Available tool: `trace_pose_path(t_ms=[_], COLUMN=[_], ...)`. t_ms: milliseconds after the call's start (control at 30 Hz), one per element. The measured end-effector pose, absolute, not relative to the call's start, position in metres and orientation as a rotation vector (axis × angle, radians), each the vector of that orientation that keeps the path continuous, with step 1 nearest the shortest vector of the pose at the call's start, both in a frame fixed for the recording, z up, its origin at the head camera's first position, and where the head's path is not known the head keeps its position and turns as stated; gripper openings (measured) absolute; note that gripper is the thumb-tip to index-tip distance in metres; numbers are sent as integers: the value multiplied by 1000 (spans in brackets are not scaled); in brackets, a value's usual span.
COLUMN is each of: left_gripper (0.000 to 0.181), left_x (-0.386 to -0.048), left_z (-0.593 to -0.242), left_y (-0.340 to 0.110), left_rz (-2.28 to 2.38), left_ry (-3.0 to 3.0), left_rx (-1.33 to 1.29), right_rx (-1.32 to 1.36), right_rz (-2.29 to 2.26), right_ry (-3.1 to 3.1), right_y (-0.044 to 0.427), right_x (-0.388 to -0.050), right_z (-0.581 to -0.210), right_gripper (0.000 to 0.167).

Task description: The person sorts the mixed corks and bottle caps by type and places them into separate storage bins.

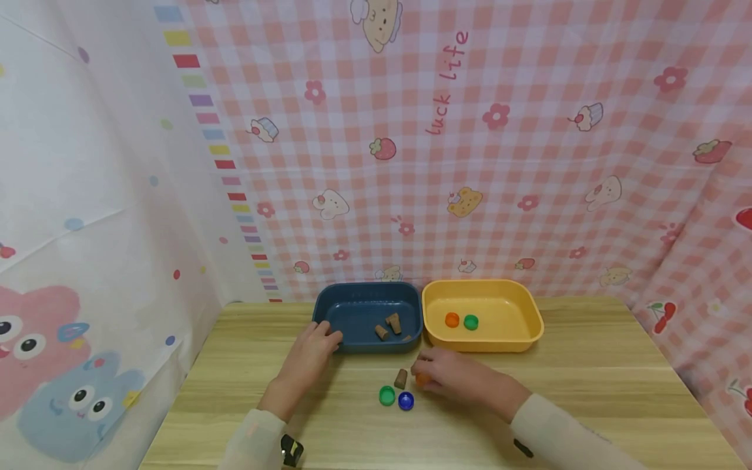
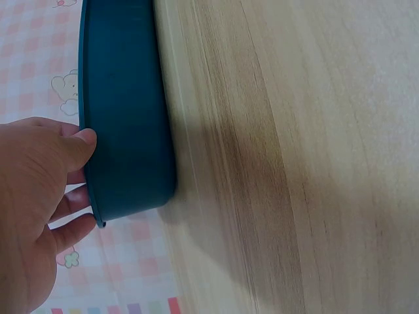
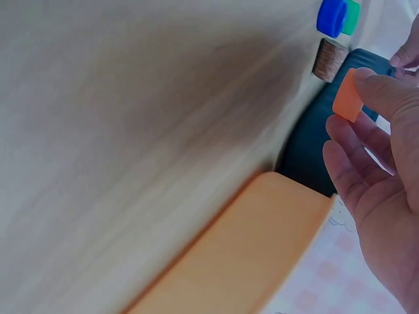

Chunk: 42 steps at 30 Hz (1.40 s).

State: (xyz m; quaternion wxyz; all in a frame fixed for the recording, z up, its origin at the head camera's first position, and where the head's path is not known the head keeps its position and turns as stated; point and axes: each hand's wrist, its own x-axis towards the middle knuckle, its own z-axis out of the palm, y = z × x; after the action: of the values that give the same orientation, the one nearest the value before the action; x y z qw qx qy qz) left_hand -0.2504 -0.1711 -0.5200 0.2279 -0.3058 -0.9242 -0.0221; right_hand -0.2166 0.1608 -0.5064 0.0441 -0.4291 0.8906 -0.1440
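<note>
My left hand (image 1: 314, 349) grips the rim of a dark blue tray (image 2: 127, 131) at its near left corner, thumb on the outer wall. Inside that tray lie several corks (image 1: 382, 333). Between thumb and fingertips, my right hand (image 3: 386, 124) pinches an orange bottle cap (image 3: 348, 95). In the head view this hand hovers low over the table, in front of the trays, and its fingers partly cover the cap. Just left of it are a cork (image 1: 401, 378), a green cap (image 1: 386, 395) and a blue cap (image 1: 406, 401).
A yellow tray (image 1: 517, 338) stands right of the blue one, with an orange cap (image 1: 452, 320) and a green cap (image 1: 471, 322) in it. Both trays sit on the wooden table (image 1: 587, 391) near its back edge, before a checked cloth (image 1: 364, 241). A black object (image 1: 290, 450) shows by the left sleeve.
</note>
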Motion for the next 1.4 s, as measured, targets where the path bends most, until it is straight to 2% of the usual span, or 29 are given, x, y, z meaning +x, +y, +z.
trace_pose_path(t_ms=[567,833,1400], left_gripper=[12,10,12], left_x=[-251,-250,-251], left_z=[-524,-522,-522], left_y=[-173,-173,-172], left_rz=[-53,-57,-76], left_ry=[-2550,-2553,-2525], left_rx=[-845,-849,-839], right_rx=[-1428,-1383,-1472], right_rz=[-247,-198,-220], right_ry=[2855,2904,2977], right_y=[177,187,218], right_x=[-226,-234,-254], right_z=[-478,-462,-454], right_gripper=[25,25,26])
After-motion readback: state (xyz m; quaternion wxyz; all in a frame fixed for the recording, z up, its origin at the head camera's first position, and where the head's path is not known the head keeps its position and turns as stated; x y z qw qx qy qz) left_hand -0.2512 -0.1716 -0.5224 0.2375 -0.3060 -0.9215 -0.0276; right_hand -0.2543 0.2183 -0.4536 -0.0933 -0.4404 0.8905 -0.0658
